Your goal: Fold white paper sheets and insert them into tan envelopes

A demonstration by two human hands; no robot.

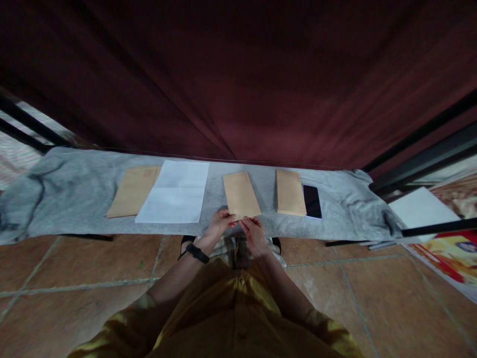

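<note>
A brown envelope (240, 194) lies on the grey cloth (74, 194) right in front of me. My left hand (219, 222) and my right hand (252, 230) both pinch its near edge, fingers closed on the paper. A black watch is on my left wrist. To the left lie white sheets of paper (175, 191) partly over another brown envelope (132, 191). To the right lie a third brown envelope (289, 192) and a black phone (312, 201) beside it.
A dark red curtain (238, 79) hangs behind the cloth-covered surface. Black metal bars stand at the left and right. A white sheet (421, 208) and a colourful poster (450, 253) lie at the right. The floor is brown tile (74, 283).
</note>
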